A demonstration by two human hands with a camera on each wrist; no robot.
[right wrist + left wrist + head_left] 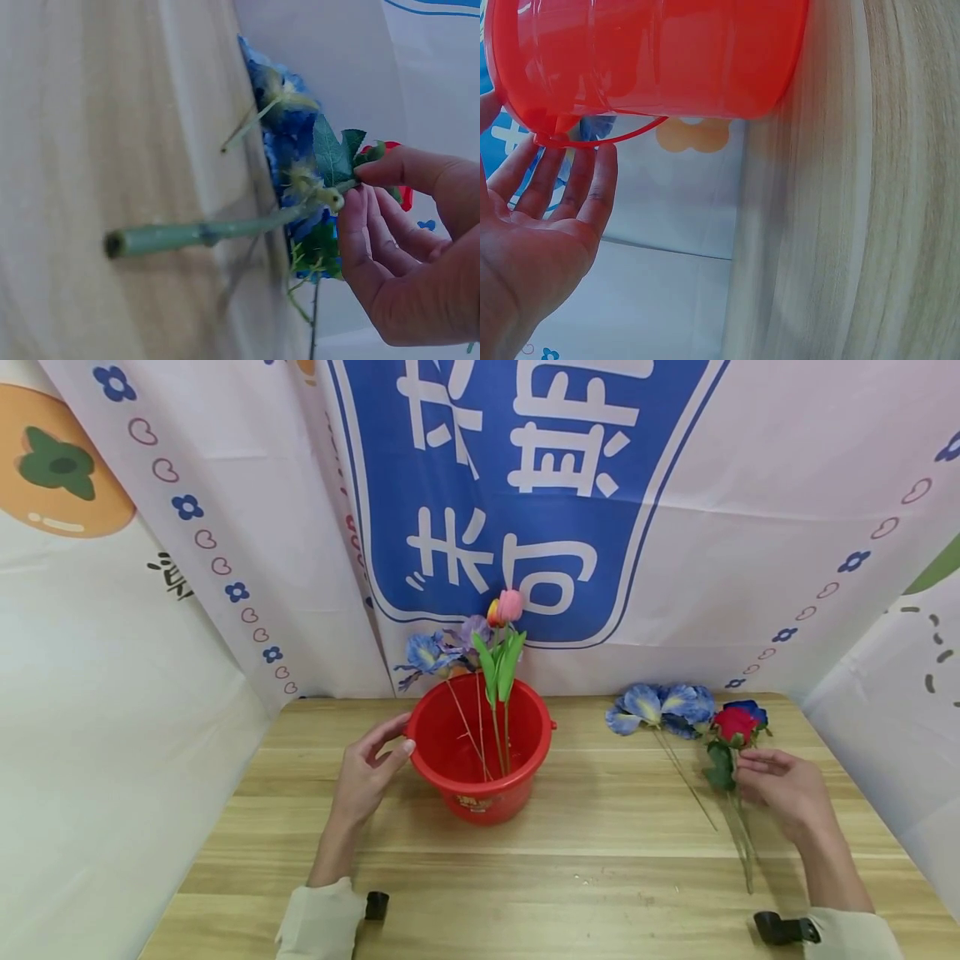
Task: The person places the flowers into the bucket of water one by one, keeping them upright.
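A red bucket (480, 806) stands upright with two tulips (510, 606) and two irises, one blue (427, 653) and one purple (474, 631), leaning inside it. My left hand (369, 768) rests against its left side, thumb and fingertips at the rim and handle (641, 131), fingers fairly straight in the left wrist view. On the right, my right hand (787, 789) pinches the green stem of a red rose (735, 724) between thumb and fingers, just below the bloom. The stem's cut end (112, 244) points toward the right wrist camera.
Blue irises (645, 703) lie at the back right of the wooden table (600, 877), their stems pointing forward. A dark blue flower (753, 710) lies behind the rose. A printed cloth (720, 593) hangs along the table's back edge.
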